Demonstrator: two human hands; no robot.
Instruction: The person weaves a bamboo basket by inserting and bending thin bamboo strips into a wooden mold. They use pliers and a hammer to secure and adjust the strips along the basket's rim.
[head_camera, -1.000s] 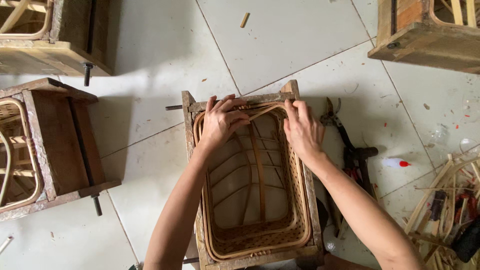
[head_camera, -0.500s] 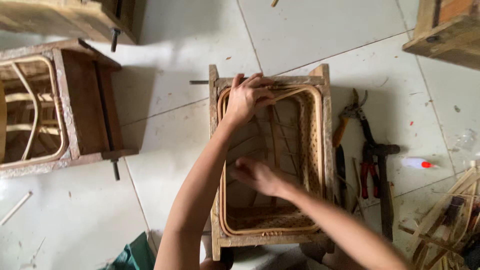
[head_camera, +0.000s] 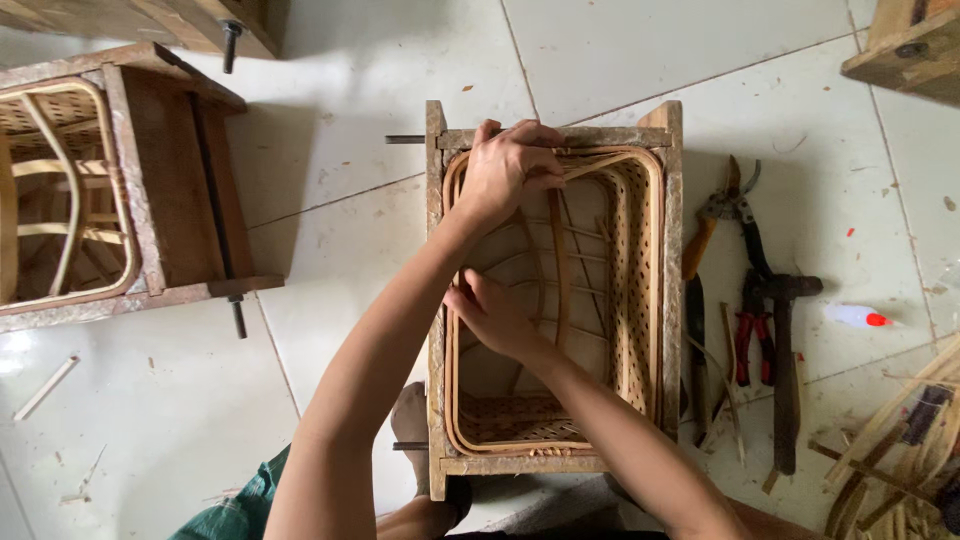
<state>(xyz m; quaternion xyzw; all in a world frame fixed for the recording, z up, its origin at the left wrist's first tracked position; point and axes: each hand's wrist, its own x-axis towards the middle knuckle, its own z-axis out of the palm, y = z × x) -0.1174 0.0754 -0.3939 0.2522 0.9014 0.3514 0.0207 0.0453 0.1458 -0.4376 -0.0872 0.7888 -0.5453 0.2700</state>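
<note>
A: Rattan and rough wood, mostly. Nearest, at six o'clock, a bare foot (head_camera: 412, 425) rests on the white tiled floor (head_camera: 330, 150) just beside the weathered wooden box frame (head_camera: 437, 300) that holds a rectangular woven rattan basket (head_camera: 640, 290).

B: And the hands?

A: The right hand (head_camera: 495, 315) is inside the basket at its nine o'clock wall, fingers (head_camera: 462, 298) spread fairly flat and pressed against the rim; I cannot tell whether they pinch anything. Farther off, the left hand (head_camera: 512, 165) sits at the basket's twelve o'clock edge, fingers curled closed over the rattan rim there.

B: What lies around it?

A: At three o'clock, on the floor near the frame: red-handled pliers (head_camera: 748, 335), a dark hammer (head_camera: 785, 370) and orange-handled shears (head_camera: 722, 215). A small white bottle with a red cap (head_camera: 858, 317) lies beyond them. Loose rattan strips (head_camera: 900, 440) pile at four o'clock. At nine o'clock, well apart, stands a second wooden frame with a rattan basket (head_camera: 110, 190).
</note>
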